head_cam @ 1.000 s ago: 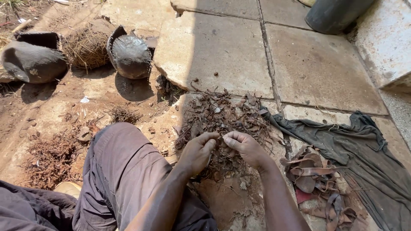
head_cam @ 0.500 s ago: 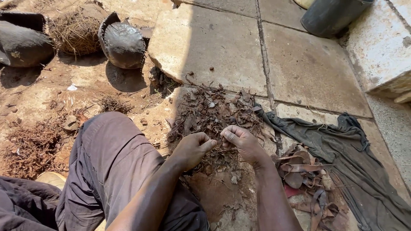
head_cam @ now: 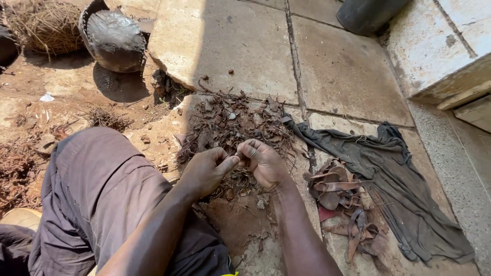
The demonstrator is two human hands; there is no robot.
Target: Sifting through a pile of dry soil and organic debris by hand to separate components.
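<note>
A heap of dry brown bark pieces and twigs (head_cam: 230, 122) lies on the stone slab in front of me. My left hand (head_cam: 204, 171) and my right hand (head_cam: 263, 163) meet just above its near edge. The fingertips of both hands pinch one small bark piece (head_cam: 239, 157) between them; it is mostly hidden by my fingers. My bent left leg in grey-brown trousers (head_cam: 102, 189) rests to the left of the heap.
A pile of curled reddish-brown bark strips (head_cam: 342, 199) lies to the right on a dark grey cloth (head_cam: 399, 179). A dark round pot (head_cam: 115, 38) and dry fibres (head_cam: 43, 25) stand at the far left. A dark bucket (head_cam: 365, 13) and a concrete step (head_cam: 440, 46) are far right.
My two hands have come together over the heap's near edge and now pinch a bark piece between them. The view has shifted slightly, bringing the heap closer.
</note>
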